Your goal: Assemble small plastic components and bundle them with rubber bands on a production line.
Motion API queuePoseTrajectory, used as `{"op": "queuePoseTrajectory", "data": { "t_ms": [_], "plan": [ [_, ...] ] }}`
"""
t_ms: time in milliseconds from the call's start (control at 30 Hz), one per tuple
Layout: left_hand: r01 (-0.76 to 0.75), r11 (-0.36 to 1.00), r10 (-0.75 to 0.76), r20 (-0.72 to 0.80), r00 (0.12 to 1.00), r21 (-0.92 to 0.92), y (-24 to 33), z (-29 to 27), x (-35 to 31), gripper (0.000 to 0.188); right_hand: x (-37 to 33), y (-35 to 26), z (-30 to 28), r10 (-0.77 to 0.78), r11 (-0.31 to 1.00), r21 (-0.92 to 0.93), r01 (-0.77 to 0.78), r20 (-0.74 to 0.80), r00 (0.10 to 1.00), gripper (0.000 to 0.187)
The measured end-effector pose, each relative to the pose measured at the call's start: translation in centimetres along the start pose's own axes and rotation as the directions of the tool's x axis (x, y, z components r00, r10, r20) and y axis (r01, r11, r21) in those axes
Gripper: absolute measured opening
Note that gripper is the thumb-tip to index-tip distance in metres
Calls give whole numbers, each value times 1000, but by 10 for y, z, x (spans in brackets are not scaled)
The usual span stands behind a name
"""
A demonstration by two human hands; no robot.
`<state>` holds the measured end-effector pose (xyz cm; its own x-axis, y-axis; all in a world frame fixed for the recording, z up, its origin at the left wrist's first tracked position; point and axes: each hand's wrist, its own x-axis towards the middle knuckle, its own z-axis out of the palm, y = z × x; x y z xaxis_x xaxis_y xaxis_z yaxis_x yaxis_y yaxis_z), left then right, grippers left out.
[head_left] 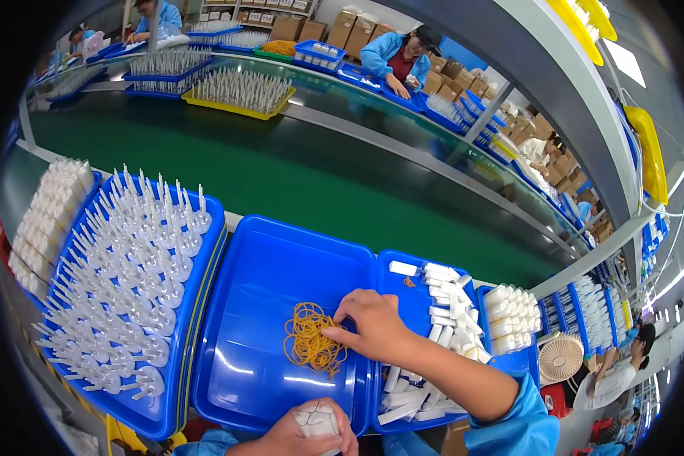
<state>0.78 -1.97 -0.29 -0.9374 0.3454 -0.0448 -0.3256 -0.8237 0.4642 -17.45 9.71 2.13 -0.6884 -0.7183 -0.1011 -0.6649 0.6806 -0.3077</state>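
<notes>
My left hand (285, 437) is closed around a white rounded piece (316, 419) with thin dark lines across it, at the near edge of a blue tray (270, 262). Much of that piece is hidden by my fingers. In the tray lies a tangled pile of yellow-brown rubber bands (311, 346). My right hand (376, 325) reaches into the right side of the pile, thumb and forefinger bent on the bands in a pinch. Its other fingers curl out of sight. Beneath my right forearm, a second blue tray (414, 283) carries white rectangular pieces (448, 304).
On the left, a blue tray (213, 209) holds many upright clear-white stemmed parts (133, 281). Bagged white pieces stand at far left (52, 220) and right (511, 315). Beyond runs a green conveyor belt (311, 182). A co-worker (403, 61) sits across it; a small fan (561, 357) stands right.
</notes>
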Motion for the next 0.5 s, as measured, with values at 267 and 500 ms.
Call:
{"op": "queuePoseTrajectory", "data": {
  "t_ms": [267, 500],
  "plan": [
    [0, 917, 68, -156, 985, 400, 8, 8, -2, 21, -3, 8, -30, -116, 976, 155, 153, -224, 968, 11],
    [-193, 924, 313, -362, 878, 329, 1, 8, 6, 18, -14, 7, -41, -106, 978, 176, 116, -63, 992, 13]
  ]
}}
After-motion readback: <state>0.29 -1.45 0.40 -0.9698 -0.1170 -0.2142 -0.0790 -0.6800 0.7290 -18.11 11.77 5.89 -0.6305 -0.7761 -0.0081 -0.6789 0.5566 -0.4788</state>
